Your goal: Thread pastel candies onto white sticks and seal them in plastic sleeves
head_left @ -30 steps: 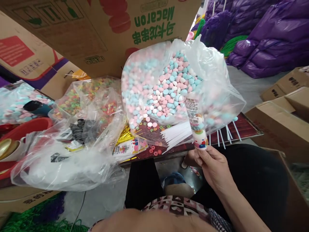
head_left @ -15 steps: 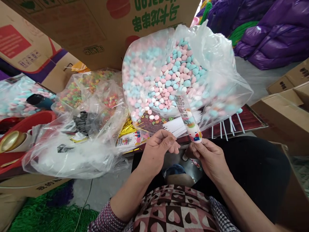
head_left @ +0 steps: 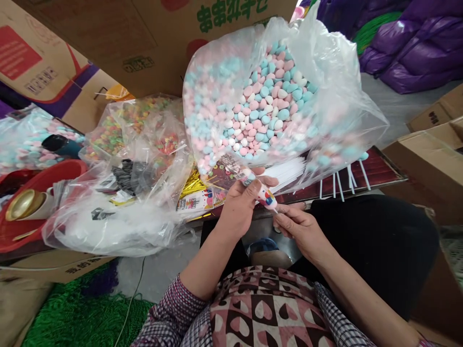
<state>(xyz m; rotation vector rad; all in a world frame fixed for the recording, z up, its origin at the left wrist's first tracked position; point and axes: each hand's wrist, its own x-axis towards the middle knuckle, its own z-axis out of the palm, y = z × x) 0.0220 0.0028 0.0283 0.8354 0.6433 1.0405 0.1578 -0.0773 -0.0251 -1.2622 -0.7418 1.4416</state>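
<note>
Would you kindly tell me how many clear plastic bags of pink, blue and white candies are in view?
2: one large open clear plastic bag of pastel candies behind the hands, another at far left, partly hidden.

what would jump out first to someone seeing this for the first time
The big clear bag of pink, blue and white candies fills the upper middle. Just below it, the left hand and right hand hold a small printed candy packet between them. At the left edge sits a red basin, with purple bags piled at the top right.
</note>
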